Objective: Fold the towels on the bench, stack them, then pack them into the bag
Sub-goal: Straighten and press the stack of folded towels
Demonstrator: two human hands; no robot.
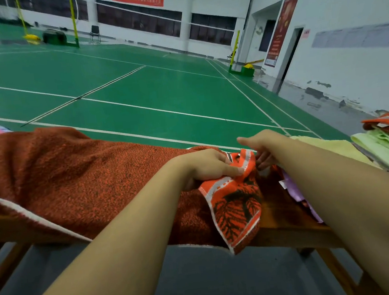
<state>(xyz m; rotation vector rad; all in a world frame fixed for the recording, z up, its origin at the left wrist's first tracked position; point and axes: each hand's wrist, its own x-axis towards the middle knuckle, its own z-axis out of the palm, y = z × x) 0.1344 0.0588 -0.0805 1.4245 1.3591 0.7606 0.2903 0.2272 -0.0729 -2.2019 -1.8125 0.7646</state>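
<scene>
Pinching one orange towel [234, 203] on the wooden bench [291, 230] with our left hand [208, 166], our right hand [263, 149] grasping its corner, one yellow towel [328, 145], one green stack [388, 152] beside us.

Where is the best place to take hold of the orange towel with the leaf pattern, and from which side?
Grip the orange leaf-pattern towel at its white-bordered top edge, from above. That edge lies up on the wooden bench where the left hand already pinches it; the rest hangs loose over the front, so lower corners would only swing.

Nubby terry-cloth orange towel [77, 173] over a smooth, varnished wooden bench [289, 228]
</scene>
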